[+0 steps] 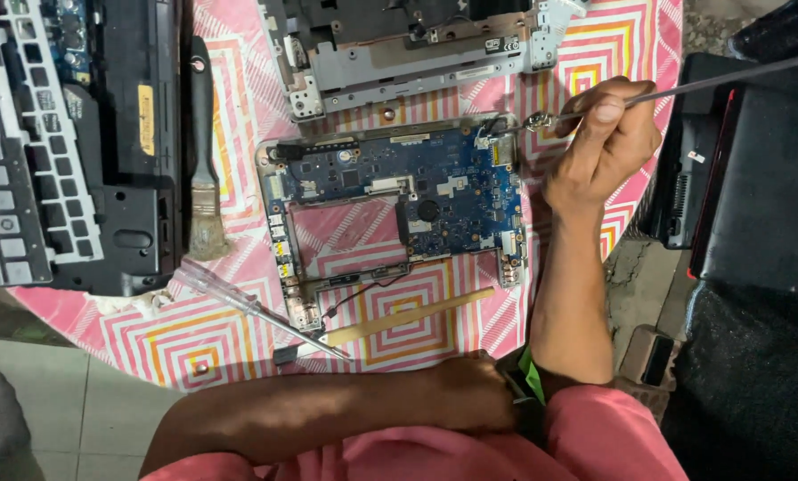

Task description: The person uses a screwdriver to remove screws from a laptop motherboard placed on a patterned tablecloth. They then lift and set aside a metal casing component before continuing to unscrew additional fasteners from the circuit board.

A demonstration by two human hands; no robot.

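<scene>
Right hand [604,134] grips a thin metal rod [684,89], tip at the blue motherboard's [417,191] top corner. Left hand [470,392] is tucked against the body, can't tell its grip.

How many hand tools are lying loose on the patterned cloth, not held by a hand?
3: a black-handled brush left of the blue circuit board, a clear-handled screwdriver below-left of it, and a flat pale wooden stick below it. Others may be hidden out of view.
</scene>
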